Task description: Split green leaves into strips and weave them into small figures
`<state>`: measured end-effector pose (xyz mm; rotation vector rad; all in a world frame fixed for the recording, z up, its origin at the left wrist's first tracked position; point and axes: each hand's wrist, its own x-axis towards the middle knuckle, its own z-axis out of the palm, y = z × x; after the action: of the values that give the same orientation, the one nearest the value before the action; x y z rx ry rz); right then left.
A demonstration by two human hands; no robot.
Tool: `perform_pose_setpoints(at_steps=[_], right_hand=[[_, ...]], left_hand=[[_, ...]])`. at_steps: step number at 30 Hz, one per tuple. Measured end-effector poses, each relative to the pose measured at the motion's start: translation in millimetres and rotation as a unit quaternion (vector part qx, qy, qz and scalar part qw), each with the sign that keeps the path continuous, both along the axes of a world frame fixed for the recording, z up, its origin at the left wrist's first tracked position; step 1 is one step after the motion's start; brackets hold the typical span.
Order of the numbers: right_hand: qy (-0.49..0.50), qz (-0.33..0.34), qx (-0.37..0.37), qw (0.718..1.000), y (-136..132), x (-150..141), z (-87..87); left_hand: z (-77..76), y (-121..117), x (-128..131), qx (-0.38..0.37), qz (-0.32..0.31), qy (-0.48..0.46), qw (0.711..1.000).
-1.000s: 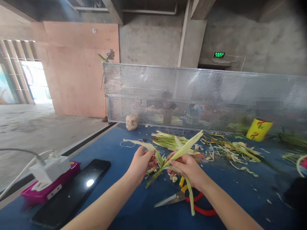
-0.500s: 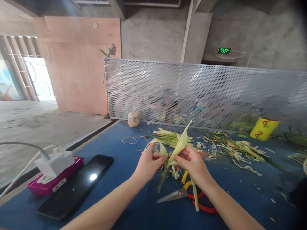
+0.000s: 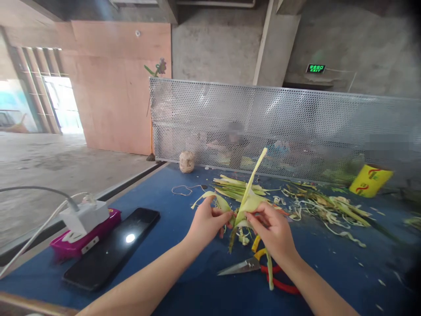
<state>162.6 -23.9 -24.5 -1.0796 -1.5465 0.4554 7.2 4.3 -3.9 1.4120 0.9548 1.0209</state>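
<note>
Between both hands is a bundle of pale green leaf strips (image 3: 251, 201), held above the blue table. My left hand (image 3: 208, 223) pinches its lower left part between thumb and fingers, with a curled strip looping over the back of that hand. My right hand (image 3: 275, 229) grips the right side, thumb against a broad folded flap. One narrow strip points up from the bundle and a darker stem end hangs below. Under the right hand lie scissors (image 3: 244, 266) with red handles; a dangling pale strip crosses them. The left fingertips are partly hidden by the leaf.
Behind the hands lie long green stalks (image 3: 226, 188); at right is a heap of shredded scraps (image 3: 332, 206). A yellow roll (image 3: 371, 181), pale carved block (image 3: 187, 162) and perforated metal screen (image 3: 204, 118) stand behind. At left are a phone (image 3: 113, 248) and magenta power strip (image 3: 67, 245).
The broad pointed leaf in my right fingers has turned, showing a narrow strip upright and a flap folded to the right. The dark stem end has swung more upright. The view has shifted slightly left.
</note>
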Motion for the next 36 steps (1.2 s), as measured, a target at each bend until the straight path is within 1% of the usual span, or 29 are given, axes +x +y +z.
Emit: perform_pose_setpoints(at_steps=[3, 5, 6, 9, 11, 14, 16, 18, 20, 22, 24, 27, 32, 36], right_hand=[[-0.098, -0.027, 0.100, 0.990, -3.3, 2.4, -2.0], [-0.123, -0.016, 0.120, 0.985, -4.5, 3.1, -2.6], [-0.121, -0.002, 0.111, 0.986, -4.7, 2.8, -2.7], [-0.067, 0.033, 0.043, 0.996, -3.9, 0.3, -2.0], [-0.035, 0.026, 0.008, 0.999, -1.7, -1.5, -0.9], [-0.019, 0.012, -0.027, 0.999, 3.0, -2.4, 0.8], [-0.005, 0.045, -0.080, 0.996, 6.1, -2.2, 0.7], [0.024, 0.087, -0.147, 0.985, 8.7, -2.5, -0.6], [0.064, 0.111, -0.179, 0.975, 10.6, -3.3, -2.5], [0.110, 0.114, -0.171, 0.973, 11.4, -4.0, -4.0], [0.128, 0.115, -0.158, 0.972, 11.0, -4.1, -4.4], [0.093, 0.103, -0.142, 0.980, 8.6, -3.3, -3.1], [0.043, 0.071, -0.092, 0.992, 3.9, -3.1, -0.3], [0.012, 0.075, -0.072, 0.994, 3.0, -2.2, -0.4]], left_hand=[[0.2, -0.5, -0.1, -0.016, -0.009, -0.010, 1.000], [-0.2, -0.3, -0.4, -0.023, -0.011, -0.013, 1.000], [-0.3, -0.4, -0.5, -0.024, -0.010, -0.013, 1.000], [0.3, -1.5, -0.5, -0.021, -0.005, -0.009, 1.000], [0.7, -2.7, -0.5, -0.013, -0.005, -0.005, 1.000], [-0.7, -3.4, -0.9, 0.011, -0.008, -0.006, 1.000], [-2.7, -3.0, -1.4, 0.039, -0.002, -0.003, 0.999], [-4.5, -2.7, -1.7, 0.066, 0.012, 0.008, 0.998], [-5.1, -3.4, -1.4, 0.078, 0.023, 0.019, 0.996], [-4.2, -5.3, -0.8, 0.079, 0.021, 0.023, 0.996], [-2.8, -7.7, 0.2, 0.083, 0.013, 0.022, 0.996], [-2.2, -9.1, 1.4, 0.087, 0.013, 0.018, 0.996], [-5.5, -4.5, 1.4, 0.036, 0.019, -0.007, 0.999], [-4.0, -4.6, -0.1, 0.043, 0.009, -0.017, 0.999]])
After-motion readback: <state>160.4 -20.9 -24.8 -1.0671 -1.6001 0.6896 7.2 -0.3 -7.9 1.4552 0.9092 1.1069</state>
